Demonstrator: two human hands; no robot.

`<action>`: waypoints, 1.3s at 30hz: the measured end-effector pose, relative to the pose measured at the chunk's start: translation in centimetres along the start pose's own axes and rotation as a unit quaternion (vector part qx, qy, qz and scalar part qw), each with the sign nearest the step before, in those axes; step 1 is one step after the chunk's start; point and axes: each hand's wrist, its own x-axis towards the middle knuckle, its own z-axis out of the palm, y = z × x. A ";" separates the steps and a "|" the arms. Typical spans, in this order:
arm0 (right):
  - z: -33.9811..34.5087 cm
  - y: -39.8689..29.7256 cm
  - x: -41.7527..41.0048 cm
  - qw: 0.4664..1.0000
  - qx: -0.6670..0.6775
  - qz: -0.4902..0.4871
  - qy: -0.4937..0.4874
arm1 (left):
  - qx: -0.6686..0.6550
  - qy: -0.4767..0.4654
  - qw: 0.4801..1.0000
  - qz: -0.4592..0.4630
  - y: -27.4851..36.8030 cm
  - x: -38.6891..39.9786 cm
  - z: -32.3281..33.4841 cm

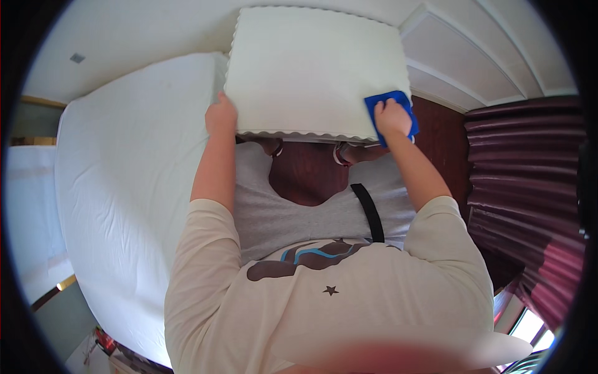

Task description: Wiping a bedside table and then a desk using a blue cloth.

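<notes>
In front of me stands a white bedside table [308, 65] with a wavy, scalloped edge around its smooth top. My left hand [221, 116] grips the table's near left corner, thumb pointing up along the side. At the near right corner, my right hand [393, 119] holds a blue cloth [373, 104] bunched flat against the top. Part of the cloth spreads past the fingers, and its lower edge hangs over the table's front rim. The fingertips under the right hand are partly hidden.
A bed with a white fitted sheet [126, 163] lies along my left, touching or very near the table. Dark purple curtains [523, 168] hang at the right. White wall panelling [458, 56] rises behind, above a dark red floor [439, 140]. My feet straddle the table's front.
</notes>
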 end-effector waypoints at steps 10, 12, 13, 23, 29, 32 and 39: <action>2.5 -0.6 -5.7 0.977 0.064 -0.139 0.146 | -0.032 0.007 0.994 0.108 -2.4 -0.2 1.1; 3.1 -0.4 -6.9 0.965 0.079 -0.167 0.185 | -0.043 0.003 0.992 0.117 -3.3 -1.6 1.6; 3.1 -0.9 -7.5 0.967 0.071 -0.157 0.188 | -0.047 0.002 0.991 0.122 -4.4 -1.7 1.5; 1.7 -0.3 -6.5 0.990 0.070 -0.084 0.088 | -0.129 -0.025 0.985 0.114 -0.7 -11.0 0.9; 1.1 -1.0 -6.0 0.985 0.102 -0.141 -0.001 | 0.135 0.151 0.939 0.278 1.5 -13.6 3.2; 2.2 -0.9 -4.7 0.986 0.130 -0.108 -0.002 | 0.175 0.183 0.896 0.365 2.5 -12.1 4.3; -0.8 -2.7 0.6 0.993 0.095 -0.067 -0.033 | 0.117 0.054 0.987 0.094 3.8 -4.0 0.9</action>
